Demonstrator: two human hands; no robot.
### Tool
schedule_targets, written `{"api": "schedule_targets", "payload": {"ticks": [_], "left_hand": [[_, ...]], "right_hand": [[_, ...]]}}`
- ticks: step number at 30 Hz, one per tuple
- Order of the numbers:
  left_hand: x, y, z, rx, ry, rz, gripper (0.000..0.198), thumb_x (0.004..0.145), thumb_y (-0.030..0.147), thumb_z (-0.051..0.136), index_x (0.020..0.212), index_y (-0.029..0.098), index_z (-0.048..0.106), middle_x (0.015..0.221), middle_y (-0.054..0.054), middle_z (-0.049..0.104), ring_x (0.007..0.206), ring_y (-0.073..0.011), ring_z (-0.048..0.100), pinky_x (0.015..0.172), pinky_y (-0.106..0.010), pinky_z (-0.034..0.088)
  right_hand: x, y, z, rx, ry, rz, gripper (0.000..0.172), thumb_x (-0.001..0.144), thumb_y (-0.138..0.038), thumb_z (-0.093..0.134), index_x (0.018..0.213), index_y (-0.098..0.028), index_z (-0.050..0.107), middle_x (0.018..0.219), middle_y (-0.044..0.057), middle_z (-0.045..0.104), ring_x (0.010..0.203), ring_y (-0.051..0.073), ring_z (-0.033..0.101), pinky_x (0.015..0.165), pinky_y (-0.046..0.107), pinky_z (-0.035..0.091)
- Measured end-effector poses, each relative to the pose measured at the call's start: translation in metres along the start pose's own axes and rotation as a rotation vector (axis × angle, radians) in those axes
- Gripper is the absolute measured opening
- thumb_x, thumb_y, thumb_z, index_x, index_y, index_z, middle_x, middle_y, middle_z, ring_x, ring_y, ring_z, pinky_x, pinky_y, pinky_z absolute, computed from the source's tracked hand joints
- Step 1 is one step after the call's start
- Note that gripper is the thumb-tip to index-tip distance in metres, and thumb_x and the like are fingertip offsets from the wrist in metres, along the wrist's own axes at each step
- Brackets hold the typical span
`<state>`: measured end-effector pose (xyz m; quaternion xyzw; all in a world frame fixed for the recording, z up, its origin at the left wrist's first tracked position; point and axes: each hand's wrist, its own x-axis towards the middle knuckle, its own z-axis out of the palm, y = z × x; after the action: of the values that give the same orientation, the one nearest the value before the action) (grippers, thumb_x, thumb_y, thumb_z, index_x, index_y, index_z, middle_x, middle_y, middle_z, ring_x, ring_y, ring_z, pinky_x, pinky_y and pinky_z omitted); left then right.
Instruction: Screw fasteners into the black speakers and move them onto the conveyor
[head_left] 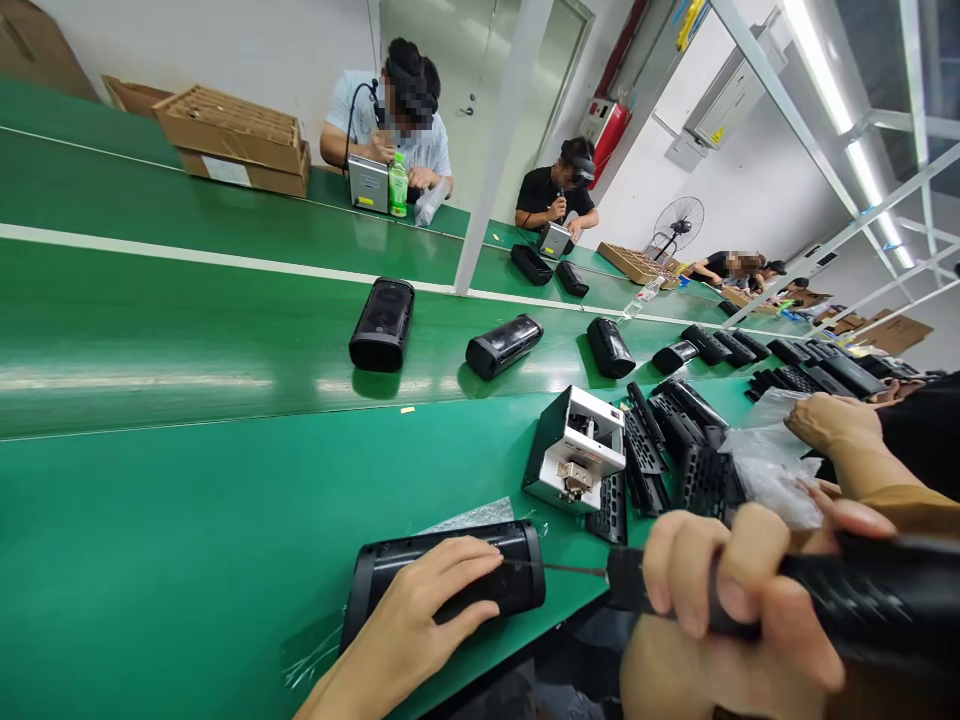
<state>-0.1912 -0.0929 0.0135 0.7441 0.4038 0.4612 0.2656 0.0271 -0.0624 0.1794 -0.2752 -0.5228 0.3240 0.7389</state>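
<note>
The green bench (pixel 187 560) carries everything within reach of both hands. Beyond them the conveyor belt (pixel 150 330) holds a row of finished-looking black speakers (pixel 382 323), lying well apart from one another and out of arm's way.

Under the left hand (pixel 427 610) a black speaker housing (pixel 405 562) lies on its side, its end cap turned toward the right hand. The left hand is spread on top, fingers stretched and pressing rather than closed around it, probably to stop the round body from rolling.

The right hand (pixel 720 600) is clenched on an electric screwdriver (pixel 885 600), held level with the bench so that its thin bit (pixel 574 571) runs straight into the housing's end cap.

Just past the right hand stand a white box (pixel 577 450) with a metal fitting in its front, and beside that a loose pile of black grilles (pixel 675 450), near enough to grab. To the outer side of the right hand a co-worker's hand (pixel 832 420) rests on a clear plastic bag (pixel 772 470).
</note>
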Motion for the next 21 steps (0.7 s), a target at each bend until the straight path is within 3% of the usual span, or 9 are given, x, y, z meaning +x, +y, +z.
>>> {"api": "schedule_targets", "payload": {"ticks": [2,5,8,12,18,21], "left_hand": [[-0.001,-0.002,0.005,0.079,-0.005,0.061,0.027,0.117,0.039,0.060,0.131,0.028,0.080,0.132,-0.005,0.083,0.116,-0.0209,0.083,0.101,-0.030,0.069],[-0.004,-0.008,0.013,0.171,-0.009,0.115,0.029,0.118,0.035,0.055,0.123,0.025,0.081,0.125,-0.005,0.085,0.112,-0.0220,0.084,0.100,-0.033,0.070],[-0.004,-0.011,0.016,0.206,-0.019,0.122,0.028,0.117,0.028,0.054,0.118,0.024,0.082,0.122,-0.005,0.086,0.111,-0.0228,0.084,0.101,-0.035,0.071],[0.000,-0.006,0.013,0.180,-0.017,0.094,0.029,0.117,0.029,0.053,0.119,0.024,0.081,0.119,-0.006,0.085,0.108,-0.0212,0.084,0.097,-0.030,0.071],[0.003,-0.007,0.010,0.255,0.021,0.138,0.037,0.120,0.040,0.049,0.111,0.027,0.082,0.116,-0.002,0.086,0.103,-0.0206,0.086,0.091,-0.028,0.071],[0.005,-0.010,0.011,0.290,0.052,0.202,0.040,0.121,0.041,0.046,0.109,0.027,0.082,0.113,-0.002,0.086,0.100,-0.0193,0.086,0.090,-0.026,0.071]], "right_hand": [[0.009,0.014,0.013,0.026,0.007,-0.023,0.038,0.098,-0.022,0.077,0.129,-0.036,0.062,0.066,-0.014,0.057,0.032,0.009,0.042,0.034,0.025,0.045],[0.015,0.037,0.019,0.023,-0.058,0.009,0.035,0.099,-0.018,0.075,0.128,-0.033,0.061,0.067,-0.014,0.060,0.037,0.009,0.049,0.039,0.023,0.051],[0.014,0.051,0.019,0.004,-0.102,0.036,0.034,0.102,-0.018,0.072,0.130,-0.032,0.059,0.068,-0.013,0.060,0.039,0.009,0.050,0.041,0.022,0.051],[0.015,0.050,0.015,-0.025,-0.065,0.021,0.037,0.100,-0.022,0.072,0.132,-0.032,0.057,0.067,-0.014,0.057,0.037,0.009,0.046,0.038,0.023,0.049],[0.036,0.045,-0.025,-0.243,0.198,-0.125,0.027,0.098,-0.033,0.078,0.101,-0.026,0.052,0.066,-0.014,0.048,0.039,0.008,0.045,0.043,0.024,0.046],[0.046,0.054,-0.048,-0.357,0.263,-0.163,0.030,0.098,-0.036,0.080,0.105,-0.026,0.053,0.065,-0.014,0.049,0.040,0.009,0.046,0.044,0.026,0.046]]}}
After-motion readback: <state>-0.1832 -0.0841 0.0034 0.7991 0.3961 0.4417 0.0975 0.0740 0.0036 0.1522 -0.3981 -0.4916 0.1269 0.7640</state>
